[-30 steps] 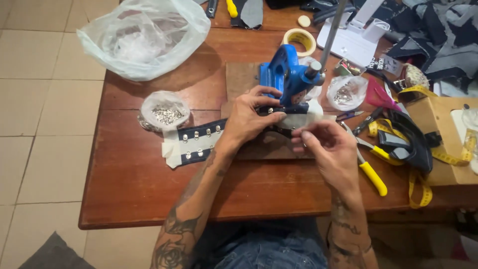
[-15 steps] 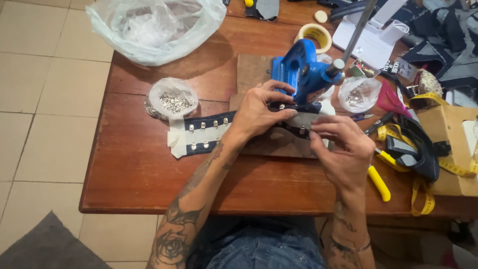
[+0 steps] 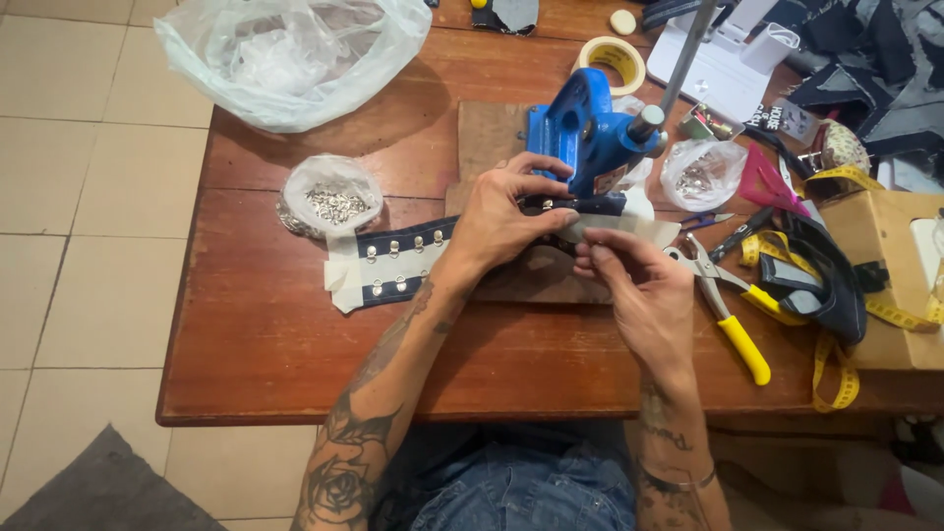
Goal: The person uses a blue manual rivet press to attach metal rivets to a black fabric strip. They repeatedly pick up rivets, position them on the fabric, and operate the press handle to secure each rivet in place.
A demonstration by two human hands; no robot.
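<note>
A dark denim strap with metal eyelets and pale tape on its ends lies across a wooden board on the table. My left hand presses the strap down under the blue hand press. My right hand pinches the strap's taped right end just in front of the press. The part of the strap beneath the press is hidden by my fingers.
A small bag of silver eyelets sits left of the strap, another small bag right of the press. Yellow-handled pliers, a yellow tape measure, a roll of tape and a large plastic bag surround the work.
My view has shifted slightly, so the table appears lower and more to the right. Both hands stay on the strap at the press with only small finger adjustments.
</note>
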